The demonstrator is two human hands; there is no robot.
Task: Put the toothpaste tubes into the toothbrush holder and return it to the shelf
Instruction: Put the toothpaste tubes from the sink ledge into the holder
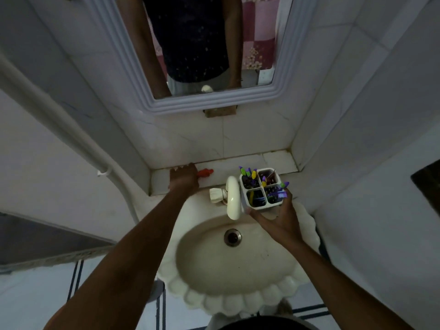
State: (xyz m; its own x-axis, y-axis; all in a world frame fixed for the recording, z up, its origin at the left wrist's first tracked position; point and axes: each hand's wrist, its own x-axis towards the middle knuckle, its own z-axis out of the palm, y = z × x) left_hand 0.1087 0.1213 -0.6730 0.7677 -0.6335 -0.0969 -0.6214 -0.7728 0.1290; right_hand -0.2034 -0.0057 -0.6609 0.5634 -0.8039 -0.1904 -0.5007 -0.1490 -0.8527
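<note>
Left hand (183, 178) closes over a red toothpaste tube (206, 173) on the shelf (273, 160); right hand (277, 217), at 3 o'clock, grips the 4-compartment toothbrush holder (260, 190), likely awaiting the tube.

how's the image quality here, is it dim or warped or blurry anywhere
Head view: dim overall; wide-angle bends the walls outward at the edges; the right hand holding the toothbrush holder shows slight motion blur; the left hand on the shelf is sharper.
</note>
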